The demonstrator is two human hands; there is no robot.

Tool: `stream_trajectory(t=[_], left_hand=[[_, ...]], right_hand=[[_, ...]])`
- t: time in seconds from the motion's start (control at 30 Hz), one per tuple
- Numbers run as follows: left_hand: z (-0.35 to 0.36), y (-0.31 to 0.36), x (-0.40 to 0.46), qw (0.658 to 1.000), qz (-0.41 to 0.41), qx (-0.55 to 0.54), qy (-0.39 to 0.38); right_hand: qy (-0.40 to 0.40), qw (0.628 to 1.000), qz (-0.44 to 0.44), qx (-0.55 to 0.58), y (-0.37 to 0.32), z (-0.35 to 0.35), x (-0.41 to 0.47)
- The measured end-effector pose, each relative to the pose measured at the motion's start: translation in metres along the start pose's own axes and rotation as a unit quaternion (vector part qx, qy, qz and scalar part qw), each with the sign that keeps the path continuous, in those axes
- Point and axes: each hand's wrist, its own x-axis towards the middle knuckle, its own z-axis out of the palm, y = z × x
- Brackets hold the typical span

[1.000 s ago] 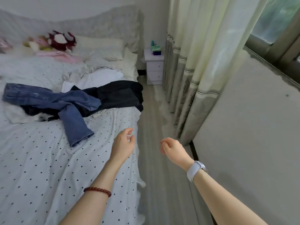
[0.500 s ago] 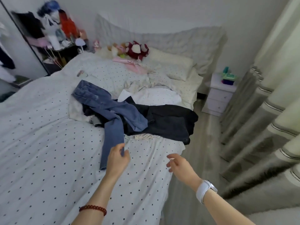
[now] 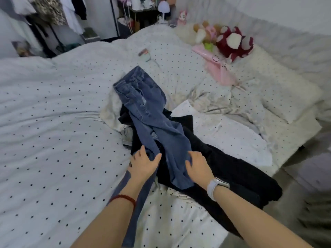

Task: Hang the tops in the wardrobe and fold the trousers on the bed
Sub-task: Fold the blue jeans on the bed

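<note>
1. White bed (image 3: pixel 44 140) with small black dots fills most of the view, and a clothes rack (image 3: pixel 53 17) with hanging tops stands at 11 o'clock.
2. Blue jeans (image 3: pixel 146 111) lie in the middle of the bed, on top of a pile of clothes.
3. Black clothes (image 3: pixel 232 169) lie under the jeans and spread toward 4 o'clock.
4. Left hand (image 3: pixel 143 163) grips one jeans leg, with thumb and fingers curled round the cloth; a red bead bracelet (image 3: pixel 125 198) is on that wrist.
5. Right hand (image 3: pixel 197 167) grips the other leg, fingers curled into the cloth; a white watch (image 3: pixel 215 187) is on that wrist.
6. Stuffed toys (image 3: pixel 231 40) sit by the pillows at 1 o'clock.
</note>
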Motion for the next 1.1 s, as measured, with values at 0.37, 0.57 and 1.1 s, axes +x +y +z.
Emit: stream_trajectory(t=[0.37,0.57,1.1], left_hand=[[0.022,0.023,0.018,0.942,-0.140,-0.139,0.272],[0.035,-0.017,-0.069,0.974,-0.209,-0.002,0.083],[0.036,0.046,0.125,0.959,-0.058,0.277,-0.019]], right_hand=[[-0.066,0.990,-0.057,0.109,-0.006,0.011,0.162],[-0.137,0.990,0.007,-0.042,0.112,-0.038,0.113],[-0.190,0.961,-0.069,0.188,-0.027,0.008,0.249]])
